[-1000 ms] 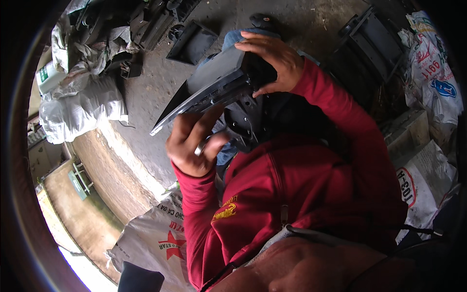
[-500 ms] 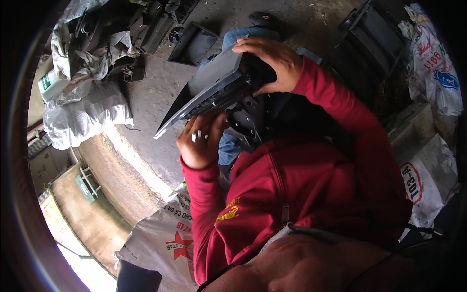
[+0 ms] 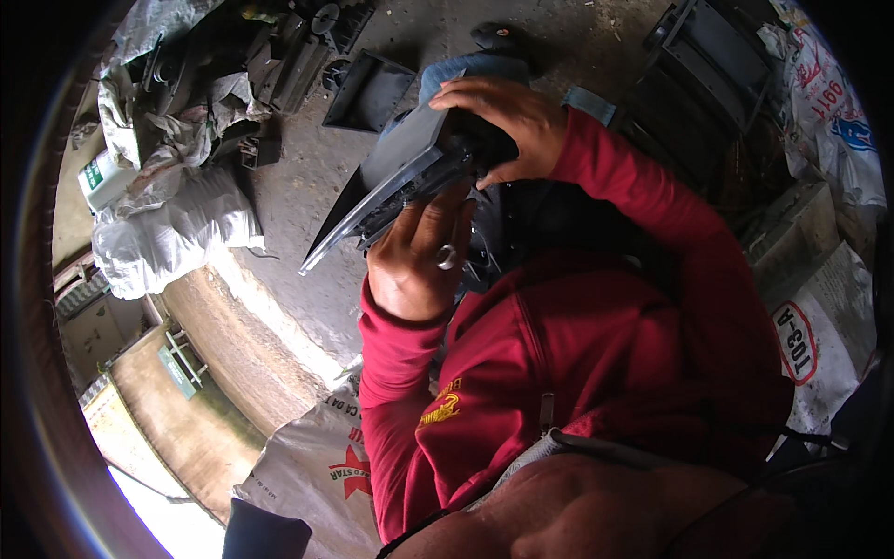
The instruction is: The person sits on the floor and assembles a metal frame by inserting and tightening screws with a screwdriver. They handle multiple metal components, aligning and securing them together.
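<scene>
A dark grey and black plastic casing (image 3: 400, 149) is held up, tilted, above my lap, its flat face toward the upper left and its ribbed inner side toward me. My right hand (image 3: 517, 121) grips its far end, fingers over the top edge and thumb beneath. My left hand (image 3: 419, 265), with a ring on one finger, reaches up against the inner side. Its fingers are bent and close together, and the casing hides the fingertips. Whether they pinch a small part cannot be seen. Black parts (image 3: 489, 242) lie in shadow just behind the left hand.
On the concrete floor lie a black tray-like part (image 3: 368, 90) and a heap of dark plastic parts (image 3: 289, 61). White plastic sacks (image 3: 177, 233) are at the left, a printed sack (image 3: 312, 466) at the lower left. Dark frames (image 3: 712, 70) and another sack (image 3: 829, 317) stand at the right.
My left hand has shifted right along the casing, and its fingers now reach farther up against the inner side. The right hand keeps its grip with only a slight shift.
</scene>
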The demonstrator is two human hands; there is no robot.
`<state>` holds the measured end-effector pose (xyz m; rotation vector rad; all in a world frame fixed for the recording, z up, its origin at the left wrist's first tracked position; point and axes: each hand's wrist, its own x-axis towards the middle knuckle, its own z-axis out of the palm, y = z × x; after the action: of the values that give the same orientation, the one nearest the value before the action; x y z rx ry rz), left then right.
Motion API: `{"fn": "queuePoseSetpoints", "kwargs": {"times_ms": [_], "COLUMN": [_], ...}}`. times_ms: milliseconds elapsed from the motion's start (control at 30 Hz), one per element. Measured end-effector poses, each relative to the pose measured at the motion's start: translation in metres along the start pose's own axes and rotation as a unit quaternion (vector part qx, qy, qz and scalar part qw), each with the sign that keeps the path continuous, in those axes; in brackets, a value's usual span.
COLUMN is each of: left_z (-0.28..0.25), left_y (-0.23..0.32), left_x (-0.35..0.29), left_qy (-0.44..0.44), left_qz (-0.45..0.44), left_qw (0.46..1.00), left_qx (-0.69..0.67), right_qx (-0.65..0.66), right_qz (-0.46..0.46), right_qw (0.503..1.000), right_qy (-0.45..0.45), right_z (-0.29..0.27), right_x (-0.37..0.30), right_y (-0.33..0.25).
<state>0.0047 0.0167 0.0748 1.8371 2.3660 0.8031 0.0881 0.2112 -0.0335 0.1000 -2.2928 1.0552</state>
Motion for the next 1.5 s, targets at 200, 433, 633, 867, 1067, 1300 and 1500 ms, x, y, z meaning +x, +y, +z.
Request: {"fn": "queuePoseSetpoints", "kwargs": {"times_ms": [200, 433, 633, 867, 1067, 1300, 1500], "left_z": [0.010, 0.026, 0.015, 0.014, 0.020, 0.024, 0.017], "left_y": [0.015, -0.055, -0.010, 0.011, -0.028, -0.016, 0.002], "left_x": [0.020, -0.040, -0.022, 0.009, -0.004, -0.036, 0.001], "left_qy": [-0.049, 0.133, 0.127, -0.033, -0.012, 0.147, 0.068], "left_qz": [0.016, -0.253, -0.179, -0.003, -0.186, -0.218, -0.035], "left_qw": [0.998, 0.822, 0.922, 0.999, 0.941, 0.891, 0.996], "left_qx": [0.032, -0.492, -0.320, 0.030, -0.282, -0.370, -0.040], "right_qx": [-0.006, 0.036, 0.013, 0.002, 0.019, 0.037, 0.004], "right_qz": [0.003, -0.018, -0.003, -0.002, -0.019, -0.006, -0.006], "right_qw": [1.000, 0.999, 1.000, 1.000, 1.000, 0.999, 1.000], "right_qy": [0.000, 0.001, 0.006, -0.007, 0.007, 0.003, 0.001], "right_z": [0.005, 0.005, 0.002, 0.003, -0.001, 0.006, 0.003], "right_x": [-0.003, -0.005, -0.004, 0.000, -0.004, -0.002, 0.001], "right_y": [0.002, 0.008, 0.002, -0.002, 0.006, 0.000, 0.000]}}
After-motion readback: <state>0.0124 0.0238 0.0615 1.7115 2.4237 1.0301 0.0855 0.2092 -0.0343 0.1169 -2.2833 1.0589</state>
